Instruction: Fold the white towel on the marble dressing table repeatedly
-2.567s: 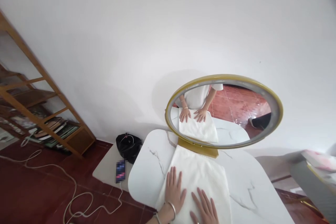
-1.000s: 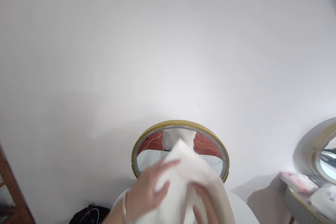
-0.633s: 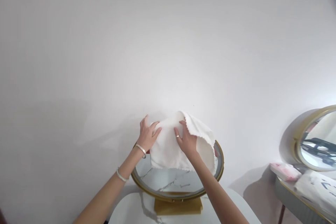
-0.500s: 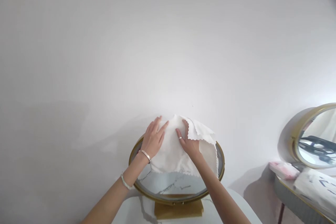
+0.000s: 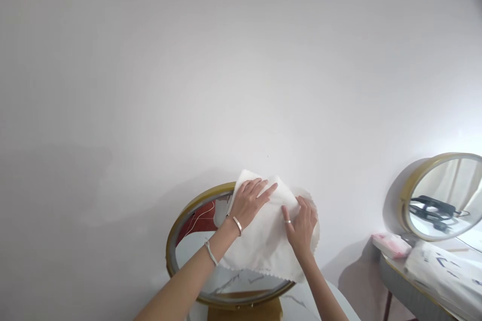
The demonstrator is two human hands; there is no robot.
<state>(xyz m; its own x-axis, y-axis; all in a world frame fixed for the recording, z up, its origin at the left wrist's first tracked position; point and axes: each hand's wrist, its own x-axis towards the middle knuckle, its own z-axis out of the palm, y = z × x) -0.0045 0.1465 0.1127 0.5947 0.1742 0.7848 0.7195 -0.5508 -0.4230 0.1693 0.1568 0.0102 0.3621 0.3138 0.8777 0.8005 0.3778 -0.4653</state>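
A white cloth [image 5: 259, 246] with a zigzag-cut edge lies over the upper and right parts of an oval mirror [image 5: 194, 249] in a gold frame. My left hand [image 5: 250, 200], wearing a bangle and a cord bracelet at the wrist, rests on the cloth with its fingers spread. At the mirror's right side, my right hand [image 5: 302, 225] has its fingers bent over the cloth and its thumb, with a ring, held apart. The cloth hides the mirror's right rim. A gold base [image 5: 244, 311] shows beneath the mirror.
The mirror stands on a white marbled table [image 5: 297, 303] against a pale wall [image 5: 241, 85]. To the right, a second round mirror [image 5: 440, 200] stands by a side table [image 5: 399, 276] holding a pink-and-white pack [image 5: 391, 245] and a white printed bag [image 5: 444, 271].
Both hands and the cloth have shifted right across the mirror. The mirror has turned, baring its left part with a red reflection. The whole view has shifted slightly.
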